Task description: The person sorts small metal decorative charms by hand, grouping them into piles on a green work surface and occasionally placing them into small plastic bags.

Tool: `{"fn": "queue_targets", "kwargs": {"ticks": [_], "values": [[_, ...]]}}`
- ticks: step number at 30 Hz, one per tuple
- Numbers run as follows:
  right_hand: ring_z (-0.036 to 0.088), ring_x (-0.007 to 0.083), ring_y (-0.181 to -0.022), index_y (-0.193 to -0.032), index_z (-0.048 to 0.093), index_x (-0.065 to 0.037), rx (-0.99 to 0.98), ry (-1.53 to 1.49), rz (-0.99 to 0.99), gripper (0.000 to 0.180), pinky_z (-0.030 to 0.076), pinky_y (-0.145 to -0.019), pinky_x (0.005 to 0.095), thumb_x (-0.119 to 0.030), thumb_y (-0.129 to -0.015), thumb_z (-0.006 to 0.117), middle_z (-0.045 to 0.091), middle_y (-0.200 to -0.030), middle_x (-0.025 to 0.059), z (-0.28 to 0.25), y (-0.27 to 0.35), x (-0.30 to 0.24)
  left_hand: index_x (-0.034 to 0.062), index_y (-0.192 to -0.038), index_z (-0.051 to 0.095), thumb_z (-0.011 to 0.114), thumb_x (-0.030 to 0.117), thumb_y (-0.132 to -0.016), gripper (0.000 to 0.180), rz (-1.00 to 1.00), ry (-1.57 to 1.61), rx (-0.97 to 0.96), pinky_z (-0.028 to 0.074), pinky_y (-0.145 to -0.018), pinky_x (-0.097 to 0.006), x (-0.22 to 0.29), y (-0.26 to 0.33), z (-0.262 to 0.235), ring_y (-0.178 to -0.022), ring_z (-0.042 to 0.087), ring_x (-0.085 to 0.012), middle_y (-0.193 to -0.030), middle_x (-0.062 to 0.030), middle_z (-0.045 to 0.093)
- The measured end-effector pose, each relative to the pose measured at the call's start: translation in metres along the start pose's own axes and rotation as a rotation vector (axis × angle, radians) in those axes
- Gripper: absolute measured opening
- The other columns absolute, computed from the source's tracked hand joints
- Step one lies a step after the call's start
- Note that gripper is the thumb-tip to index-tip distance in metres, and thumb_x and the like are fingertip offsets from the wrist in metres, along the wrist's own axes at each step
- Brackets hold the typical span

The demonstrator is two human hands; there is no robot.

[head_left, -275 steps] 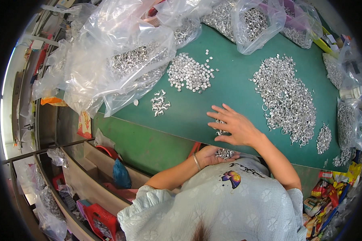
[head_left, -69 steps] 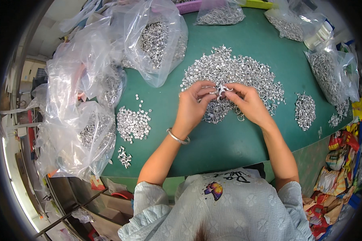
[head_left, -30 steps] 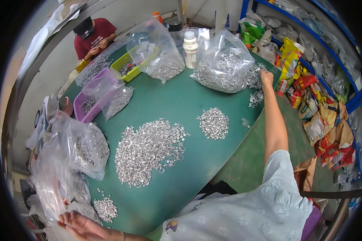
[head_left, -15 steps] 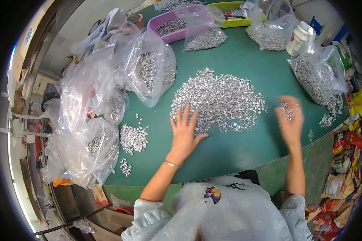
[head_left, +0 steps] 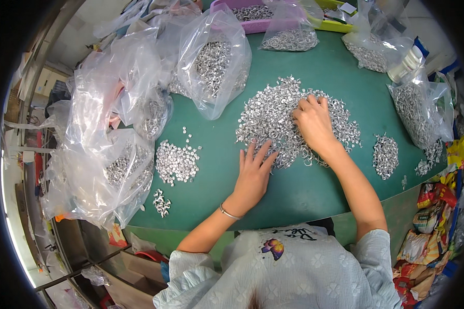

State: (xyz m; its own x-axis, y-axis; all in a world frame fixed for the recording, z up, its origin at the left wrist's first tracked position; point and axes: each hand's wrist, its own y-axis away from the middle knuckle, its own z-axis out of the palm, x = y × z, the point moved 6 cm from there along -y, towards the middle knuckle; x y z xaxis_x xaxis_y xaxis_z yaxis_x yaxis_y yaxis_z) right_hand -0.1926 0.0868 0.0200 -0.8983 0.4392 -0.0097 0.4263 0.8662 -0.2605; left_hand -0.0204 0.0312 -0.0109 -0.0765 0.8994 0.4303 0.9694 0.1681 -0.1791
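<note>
So in the head view, the person is sitting at a green table point(head_left: 314, 190) and working over a big loose heap of small silver metal rings point(head_left: 278, 116), which is lying pretty much in the middle of that table. The left hand point(head_left: 252, 172) is lying flat with the fingers spread apart, palm down, fingertips just touching the near edge of the heap and gripping nothing. The right hand point(head_left: 314, 121) is resting right on top of the heap, fingers curled down into the rings; I can't tell whether it's actually pinching any of them or just raking. There's a thin bracelet point(head_left: 229, 212) sitting on the left wrist. Left of the heap, a smaller pile of rings point(head_left: 176, 162) is lying on the table, with a tiny cluster point(head_left: 161, 202) near the table's front edge. Right of the heap, another small pile point(head_left: 385, 156) is sitting well apart from it. Clear plastic bags of the same parts point(head_left: 214, 64) are crowding the far-left side of the table, and a purple tray point(head_left: 252, 13) is sitting at the far edge.
</note>
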Motion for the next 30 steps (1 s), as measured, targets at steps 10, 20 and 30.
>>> {"fn": "queue_targets", "kwargs": {"ticks": [10,20,30], "values": [[0.057,0.0100,-0.076,-0.089,0.066,0.000,0.244,-1.228,0.605,0.006,0.045,-0.068,0.0239,-0.004,-0.086,0.067,0.066,-0.086,0.0023,-0.008,0.068,0.039,0.0045,-0.121,0.057,0.064,-0.004,-0.081,0.041,-0.356,0.977,0.093,0.040,-0.100,-0.040,0.001,0.008,-0.021,-0.119,0.049,-0.0335,-0.129,-0.0148,0.052],[0.063,0.0211,-0.073,-0.097,0.072,-0.006,0.895,0.309,0.711,0.016,0.049,-0.070,0.0317,-0.017,-0.087,0.066,0.070,-0.089,0.0116,-0.233,0.144,0.261,0.0072,-0.137,0.045,0.076,0.014,-0.074,0.070,-0.131,0.035,-0.023,0.023,-0.109,-0.059,-0.002,-0.004,-0.018,-0.138,0.024,-0.0443,-0.150,-0.0170,0.030],[0.058,0.0311,-0.098,-0.106,0.066,-0.006,0.518,-0.162,0.433,0.025,0.044,-0.090,0.0385,-0.012,-0.082,0.069,0.062,-0.109,0.0123,-0.144,0.109,0.140,0.0074,-0.136,0.045,0.072,0.010,-0.078,0.064,-0.016,0.078,0.020,0.029,-0.109,-0.052,-0.014,-0.005,0.002,-0.135,0.025,-0.0470,-0.145,-0.0159,0.035]]}}
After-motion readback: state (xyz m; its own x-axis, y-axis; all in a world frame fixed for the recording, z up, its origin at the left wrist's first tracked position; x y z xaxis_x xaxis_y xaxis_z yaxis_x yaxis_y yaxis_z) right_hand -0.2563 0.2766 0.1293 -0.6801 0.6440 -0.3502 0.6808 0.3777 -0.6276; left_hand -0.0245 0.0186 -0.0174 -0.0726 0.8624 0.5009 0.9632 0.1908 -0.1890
